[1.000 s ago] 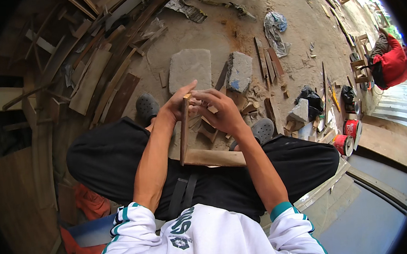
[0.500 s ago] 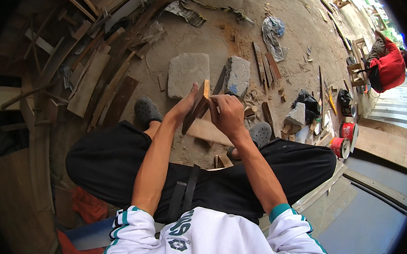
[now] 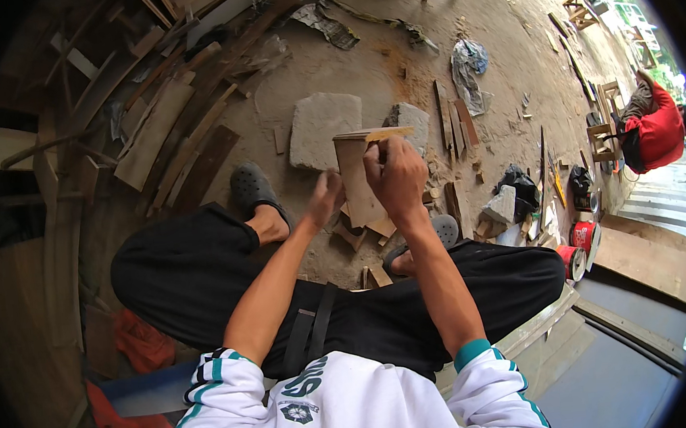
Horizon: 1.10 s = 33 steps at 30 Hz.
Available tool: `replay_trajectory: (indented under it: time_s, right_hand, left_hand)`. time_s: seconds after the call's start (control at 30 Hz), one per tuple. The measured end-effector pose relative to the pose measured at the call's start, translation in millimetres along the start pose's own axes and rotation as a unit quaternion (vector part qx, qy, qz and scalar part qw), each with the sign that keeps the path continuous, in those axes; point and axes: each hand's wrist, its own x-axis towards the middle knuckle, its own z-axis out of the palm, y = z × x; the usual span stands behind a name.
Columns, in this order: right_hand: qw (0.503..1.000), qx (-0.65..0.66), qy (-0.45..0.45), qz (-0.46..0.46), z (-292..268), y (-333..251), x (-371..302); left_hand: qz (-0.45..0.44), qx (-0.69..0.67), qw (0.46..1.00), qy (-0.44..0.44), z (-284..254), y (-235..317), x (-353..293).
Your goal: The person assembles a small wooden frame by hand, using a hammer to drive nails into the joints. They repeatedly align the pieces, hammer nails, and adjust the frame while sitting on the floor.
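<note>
A flat piece of brown wooden board (image 3: pixel 358 183) stands upright in front of me, its broad face toward me. Along its top runs a thin yellowish edge or strip (image 3: pixel 389 133) that sticks out to the right; whether it is part of the board I cannot tell. My right hand (image 3: pixel 398 174) is closed, fingers bent, at the board's upper right just under that strip. Beside the board's lower left edge is my left hand (image 3: pixel 326 201), slightly blurred; its grip does not show clearly.
Two concrete blocks (image 3: pixel 323 129) (image 3: pixel 411 120) lie beyond the board. Wood scraps (image 3: pixel 354 235) litter the ground between my feet. Stacked planks (image 3: pixel 158 135) fill the left. At right are red cans (image 3: pixel 585 235), a black plastic bag (image 3: pixel 519 186) and a person in red (image 3: pixel 659 128).
The board has turned from tilted and nearly edge-on to upright with its face toward me. My left hand has dropped lower along its left side; my right hand has moved slightly right and up.
</note>
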Motion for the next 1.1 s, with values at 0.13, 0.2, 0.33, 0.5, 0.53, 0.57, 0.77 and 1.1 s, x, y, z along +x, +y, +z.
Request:
replay_trajectory:
  time_s: [0.13, 0.2, 0.33, 0.5, 0.53, 0.57, 0.77, 1.1]
  right_hand:
    - [0.998, -0.027, -0.012, 0.053, -1, 2, 6]
    - [0.996, -0.034, -0.025, 0.078, -4, -6, 12]
    - [0.991, -0.064, -0.037, 0.111, 4, 30, 19]
    - [0.956, 0.057, -0.158, 0.242, 25, 99, -1]
    - [0.939, 0.093, -0.194, 0.270, 33, 107, -9]
    - [0.941, 0.109, -0.183, 0.264, 40, 111, -19]
    - [0.901, 0.039, -0.326, 0.283, 53, 114, -53]
    - [0.732, -0.366, -0.568, 0.082, 66, 137, -94]
  left_hand:
    - [-0.023, 0.187, 0.982, 0.006, 21, -1, 2]
    - [0.008, 0.266, 0.964, -0.002, 16, -6, 5]
    - [0.015, 0.392, 0.917, 0.071, 5, 5, 9]
    - [0.009, 0.526, 0.849, 0.053, -7, 76, -7]
    - [-0.040, 0.548, 0.834, 0.043, -13, 83, -4]
    - [-0.087, 0.567, 0.818, 0.032, -16, 91, 0]
    - [-0.231, 0.666, 0.709, 0.001, -10, 124, 39]
    - [-0.245, 0.590, 0.769, -0.002, 3, 153, 112]
